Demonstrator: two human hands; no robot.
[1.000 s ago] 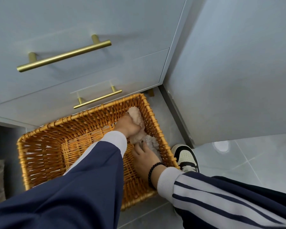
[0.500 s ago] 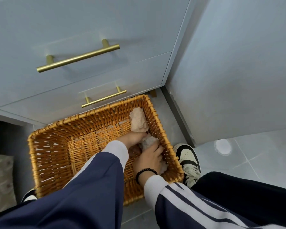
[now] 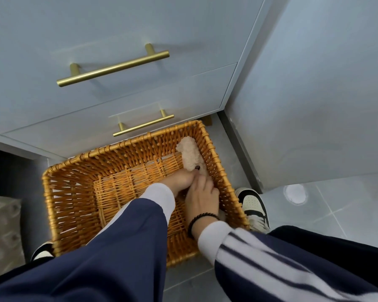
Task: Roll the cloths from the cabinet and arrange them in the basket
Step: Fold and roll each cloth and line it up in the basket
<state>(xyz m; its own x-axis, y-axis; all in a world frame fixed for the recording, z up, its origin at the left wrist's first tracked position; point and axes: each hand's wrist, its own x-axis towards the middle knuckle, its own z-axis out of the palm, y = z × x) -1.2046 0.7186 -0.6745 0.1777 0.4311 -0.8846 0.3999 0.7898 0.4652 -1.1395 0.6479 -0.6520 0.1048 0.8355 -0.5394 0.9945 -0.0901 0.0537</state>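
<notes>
Wicker basket point(image 3: 74, 192) with rolled cloth point(image 3: 190, 153) along its right wall.
Left hand point(image 3: 179, 180) and right hand point(image 3: 202, 197) meet at the roll's near end; neither grip's state can be told.

- Left sleeve point(image 3: 109, 253): plain navy blue, with a white ribbed cuff point(image 3: 162, 197).
- Right sleeve point(image 3: 271, 264): white with navy stripes, white cuff.
- Right wrist: black beaded bracelet point(image 3: 200, 219).
- Trousers point(image 3: 340, 243): dark.
- Shoes point(image 3: 254, 207): cream and black sneakers, white laces.
</notes>
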